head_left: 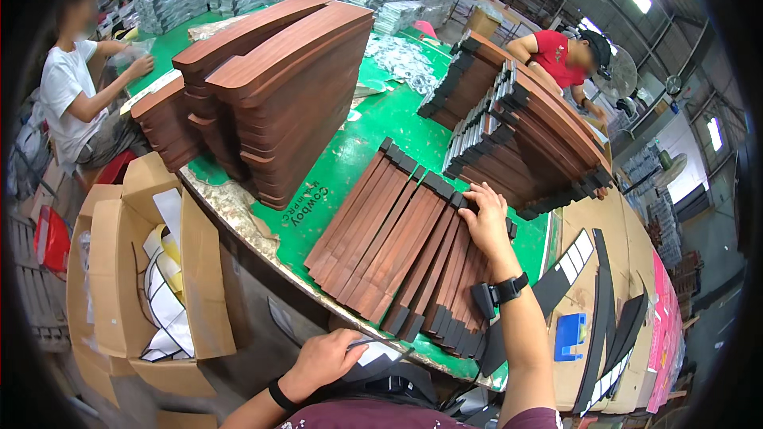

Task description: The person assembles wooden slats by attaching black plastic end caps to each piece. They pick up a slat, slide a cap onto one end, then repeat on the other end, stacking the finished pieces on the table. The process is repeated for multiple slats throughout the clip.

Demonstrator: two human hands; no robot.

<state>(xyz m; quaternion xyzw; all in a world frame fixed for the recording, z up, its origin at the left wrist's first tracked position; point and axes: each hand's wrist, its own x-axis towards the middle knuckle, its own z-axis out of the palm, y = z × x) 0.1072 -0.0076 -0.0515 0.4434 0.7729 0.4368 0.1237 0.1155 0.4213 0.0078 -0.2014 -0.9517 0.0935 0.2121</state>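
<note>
A fanned row of reddish-brown wood-look slats [393, 246] with black end caps lies on the green tabletop [314, 226] in front of me. My right hand [486, 218] rests over the far capped ends at the row's right side, its fingers apart and slightly bent. Low in the view, near the table's front edge, my left hand [330, 359] is closed around a slim grey-blue object [360, 342], too small to name. Only a short piece of it shows past the thumb.
Tall stacks of brown curved boards [286, 87] stand at the far left, and capped slats [524, 135] at the right. An open cardboard box [111, 270] is below left. Black strips [604, 302] and a blue holder [569, 337] lie right. Two people [87, 103] [568, 59] work across the table.
</note>
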